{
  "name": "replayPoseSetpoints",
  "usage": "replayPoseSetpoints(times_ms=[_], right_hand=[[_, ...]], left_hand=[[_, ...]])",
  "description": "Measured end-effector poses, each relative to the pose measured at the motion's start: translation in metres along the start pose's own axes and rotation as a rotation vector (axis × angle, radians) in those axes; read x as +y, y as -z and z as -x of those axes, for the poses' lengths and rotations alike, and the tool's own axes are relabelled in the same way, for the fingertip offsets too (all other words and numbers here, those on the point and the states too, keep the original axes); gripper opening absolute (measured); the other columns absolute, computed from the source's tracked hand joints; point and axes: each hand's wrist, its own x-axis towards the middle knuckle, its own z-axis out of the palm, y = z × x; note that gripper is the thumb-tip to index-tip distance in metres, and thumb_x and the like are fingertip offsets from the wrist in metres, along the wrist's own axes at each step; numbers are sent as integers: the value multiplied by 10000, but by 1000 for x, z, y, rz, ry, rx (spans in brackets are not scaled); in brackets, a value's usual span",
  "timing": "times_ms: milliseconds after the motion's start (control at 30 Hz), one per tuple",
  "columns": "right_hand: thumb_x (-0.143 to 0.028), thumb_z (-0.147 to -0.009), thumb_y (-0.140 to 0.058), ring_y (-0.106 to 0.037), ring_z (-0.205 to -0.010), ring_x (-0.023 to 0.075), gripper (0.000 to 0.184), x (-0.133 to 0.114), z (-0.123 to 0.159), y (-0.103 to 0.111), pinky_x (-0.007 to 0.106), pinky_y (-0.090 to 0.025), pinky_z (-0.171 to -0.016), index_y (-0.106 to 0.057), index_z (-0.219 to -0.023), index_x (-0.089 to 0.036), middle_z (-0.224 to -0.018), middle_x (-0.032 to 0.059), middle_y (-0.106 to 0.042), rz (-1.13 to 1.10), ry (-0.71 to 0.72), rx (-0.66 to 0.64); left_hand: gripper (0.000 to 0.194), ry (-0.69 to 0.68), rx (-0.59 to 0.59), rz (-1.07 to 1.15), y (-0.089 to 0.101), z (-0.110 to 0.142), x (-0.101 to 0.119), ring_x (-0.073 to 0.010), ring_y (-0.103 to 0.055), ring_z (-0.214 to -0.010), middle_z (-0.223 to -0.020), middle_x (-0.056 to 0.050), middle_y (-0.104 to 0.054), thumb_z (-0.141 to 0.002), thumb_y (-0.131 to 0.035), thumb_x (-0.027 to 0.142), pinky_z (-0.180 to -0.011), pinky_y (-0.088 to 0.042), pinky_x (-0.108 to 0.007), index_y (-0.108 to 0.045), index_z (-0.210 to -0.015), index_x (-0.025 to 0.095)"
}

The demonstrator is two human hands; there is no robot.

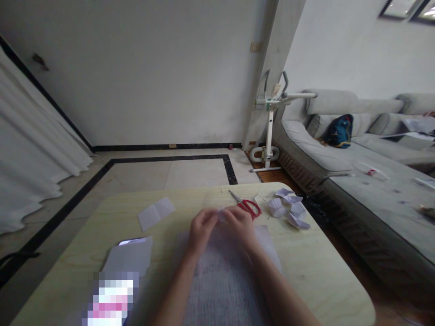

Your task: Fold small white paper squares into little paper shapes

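Observation:
Both hands meet over the middle of the table. My left hand [203, 225] and my right hand [240, 222] pinch a small piece of white paper [221, 215] between their fingertips, most of it covered by the fingers. Under my forearms lies a large printed sheet [224, 290], its print too blurred to read. Red-handled scissors [249, 208] rest just beyond my right hand, blades pointing to the far left. Several folded white paper pieces [295, 210] sit in a loose group to the right. A creased white paper [155, 213] lies off to the left.
The pale wooden table [326, 262] has rounded corners. On its left are a stack of white paper [131, 258] and a pixelated bright patch. Beyond stand a white exercise machine [269, 131] and a grey sofa [312, 149] with a blue bag [340, 131].

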Motion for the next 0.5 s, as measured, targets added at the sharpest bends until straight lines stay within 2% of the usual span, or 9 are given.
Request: replayPoseSetpoints(times_ms=[133,300,500], right_hand=[[-327,-744,-690,-634,-752,185,250,5,0,0,291,-502,-680,-667,-939,-173,-844,57,-686,-75,-6,-12],[-332,-759,-682,-618,-728,166,196,8,-1,-1,270,-490,-661,-637,-860,-170,-787,35,-654,-110,10,12],[-361,-737,-706,-595,-652,153,217,1,-2,1,262,-474,-611,-643,-763,-155,-712,28,-644,-112,-16,13]], left_hand=[[226,-7,61,-3,2,-1,3,-152,-654,-689,-769,-35,-704,-716,-706,331,-656,-532,-248,-693,-823,133],[232,0,86,-26,3,-2,4,-143,-642,-655,-736,-35,-699,-701,-716,334,-636,-522,-239,-703,-802,126],[242,-15,109,-10,4,-4,0,-144,-635,-626,-700,-28,-681,-702,-717,347,-594,-517,-238,-664,-786,126]])
